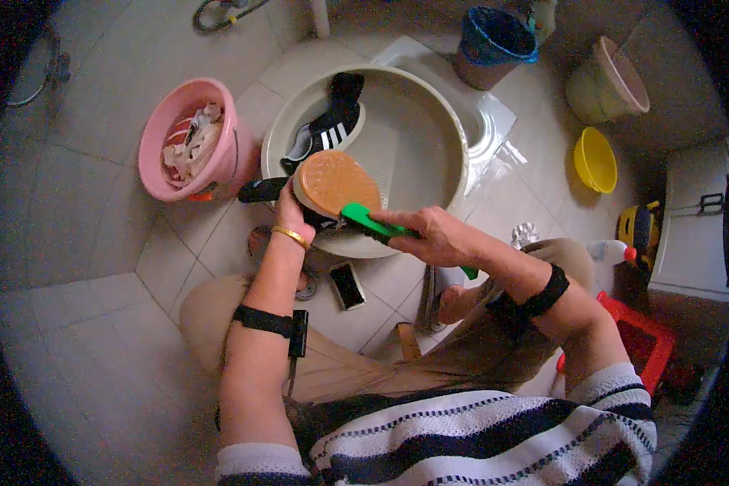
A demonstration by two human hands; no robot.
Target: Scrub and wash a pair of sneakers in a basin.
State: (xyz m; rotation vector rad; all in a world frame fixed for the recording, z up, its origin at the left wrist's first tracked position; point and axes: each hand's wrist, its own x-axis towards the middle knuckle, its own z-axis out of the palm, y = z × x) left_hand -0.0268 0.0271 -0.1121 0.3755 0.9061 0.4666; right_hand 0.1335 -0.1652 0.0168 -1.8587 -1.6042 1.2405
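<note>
My left hand grips a shoe turned over, its orange-brown rubber sole facing up. In my right hand is a green scrubbing brush, its head at the near edge of the sole; whether the bristles touch is hidden. Both hands are over the near left part of a large, round, pale basin. A black sneaker with white stripes leans inside the basin's left wall. A dark object lies beyond it, too dim to name.
Left of the basin stands a pink bucket with cloth and a red striped item inside. A phone lies on the tiles between my feet. To the right are a lined bin, a pale bucket, a yellow bowl and a red stool.
</note>
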